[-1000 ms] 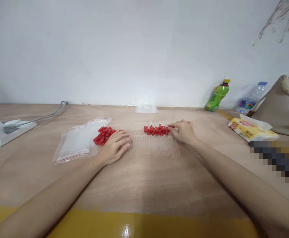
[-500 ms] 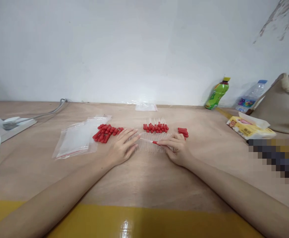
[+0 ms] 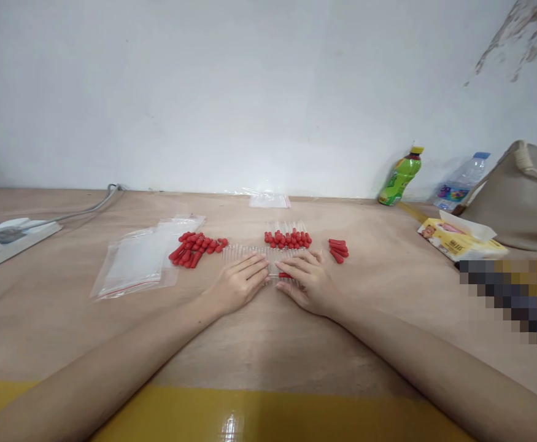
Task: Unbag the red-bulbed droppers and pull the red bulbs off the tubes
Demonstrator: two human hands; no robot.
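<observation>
A glass dropper with a red rubber bulb [image 3: 285, 275] lies sideways between my hands, low over a row of loose clear glass tubes [image 3: 234, 253]. My right hand [image 3: 312, 282] is closed around the bulb end, its fingers bent over the red rubber. At the dropper's other end, my left hand [image 3: 243, 283] has its fingertips pressed together on the thin glass; the tip itself is hidden. Just beyond the tubes are several droppers with red bulbs [image 3: 288, 238] lined up side by side. Loose red bulbs [image 3: 195, 248] are heaped to the left, and a few more red bulbs [image 3: 339, 248] lie on the right.
Clear zip bags [image 3: 132, 261] lie left of the heap, and another bag [image 3: 269, 201] is by the wall. A power strip [image 3: 38, 230] with cables is far left. On the right are a tissue pack [image 3: 461, 240], a green bottle [image 3: 401, 177], a water bottle [image 3: 462, 182] and a beige bag [image 3: 512, 202].
Both hands have come closer together and lower, with the dropper drawn nearer to me between them. Its exposed glass is now mostly covered by my fingers.
</observation>
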